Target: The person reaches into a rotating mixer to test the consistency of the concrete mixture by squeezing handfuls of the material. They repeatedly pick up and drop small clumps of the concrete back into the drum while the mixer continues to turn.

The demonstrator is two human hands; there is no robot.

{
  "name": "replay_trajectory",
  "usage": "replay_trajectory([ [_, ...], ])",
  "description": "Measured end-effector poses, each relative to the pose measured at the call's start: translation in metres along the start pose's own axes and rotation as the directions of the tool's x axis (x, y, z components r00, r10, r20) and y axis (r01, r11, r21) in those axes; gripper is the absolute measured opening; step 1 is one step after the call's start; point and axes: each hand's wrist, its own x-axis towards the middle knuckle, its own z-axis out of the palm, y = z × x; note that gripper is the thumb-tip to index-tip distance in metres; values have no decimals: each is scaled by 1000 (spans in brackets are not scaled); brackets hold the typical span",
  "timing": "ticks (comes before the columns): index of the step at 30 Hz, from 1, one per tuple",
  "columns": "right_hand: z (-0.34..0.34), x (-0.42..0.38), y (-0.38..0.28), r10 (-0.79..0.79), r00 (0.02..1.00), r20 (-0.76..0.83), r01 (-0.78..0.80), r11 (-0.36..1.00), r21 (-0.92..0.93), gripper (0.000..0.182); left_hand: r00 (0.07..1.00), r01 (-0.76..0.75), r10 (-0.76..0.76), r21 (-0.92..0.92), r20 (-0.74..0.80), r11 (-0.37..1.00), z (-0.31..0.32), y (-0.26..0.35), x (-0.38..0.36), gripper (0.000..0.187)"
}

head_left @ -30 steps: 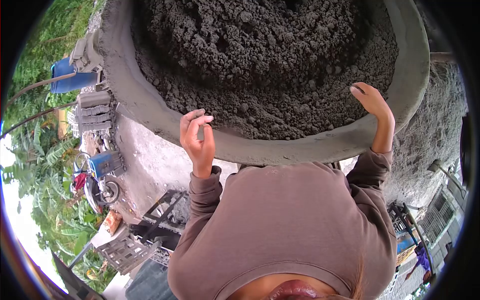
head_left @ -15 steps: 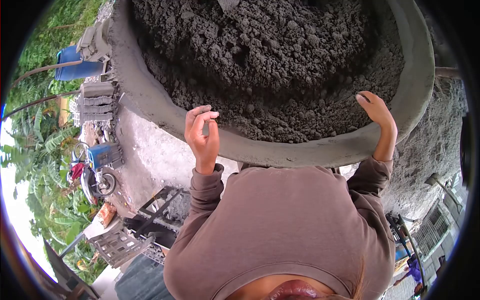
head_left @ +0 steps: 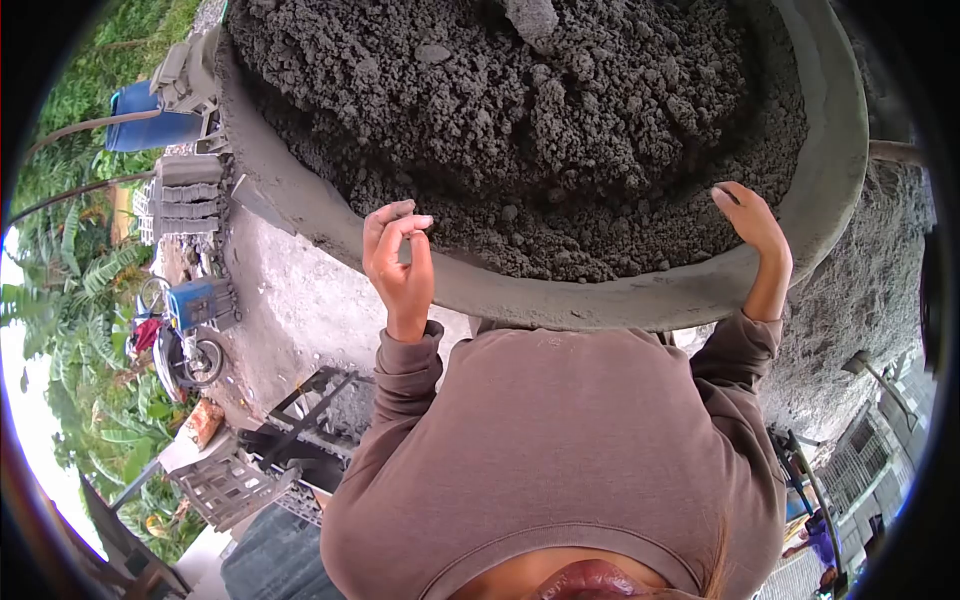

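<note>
My left hand (head_left: pixel 399 262) hovers at the near left rim of a large round mixing pan (head_left: pixel 570 306). Its fingers are loosely curled, with a gap between thumb and forefinger and nothing held. On the right, my right hand (head_left: pixel 758 228) reaches over the rim with its fingers stretched inward, also without anything in it. Grey smudges mark fingertips on both hands. Inside the pan lies a heap of damp, crumbly grey mortar mix (head_left: pixel 480 110), with a pale lump (head_left: pixel 532 20) near the top of the view. A darker hollow runs between heap and near wall.
Left of the pan are a blue barrel (head_left: pixel 150 118), stacked grey blocks (head_left: pixel 188 205) and a motorcycle (head_left: pixel 185 345). Plastic crates (head_left: pixel 235 485) stand at lower left. A floodlight (head_left: pixel 860 362) and a person in purple (head_left: pixel 822 540) appear at lower right.
The heap and its pale lump have shifted right and toward me, with more of the lump showing. My left hand sits slightly further left; my right hand has barely moved.
</note>
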Motion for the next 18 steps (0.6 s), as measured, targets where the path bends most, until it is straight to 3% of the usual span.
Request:
replay_trajectory([
  [9,6,6,-17,17,999,28,-17,1000,4,47,985,4,-13,-50,-171,999,-10,-18,1,22],
  [12,10,8,-24,17,1000,25,-17,1000,-8,45,980,-42,47,32,-195,999,-14,-24,1,24],
  [14,15,8,-30,-34,996,-83,36,999,27,43,957,-64,95,119,-275,991,-17,-30,2,26],
  [18,30,16,-38,3,997,-74,0,999,53,41,936,-60,87,88,-341,994,-23,-48,0,34],
])
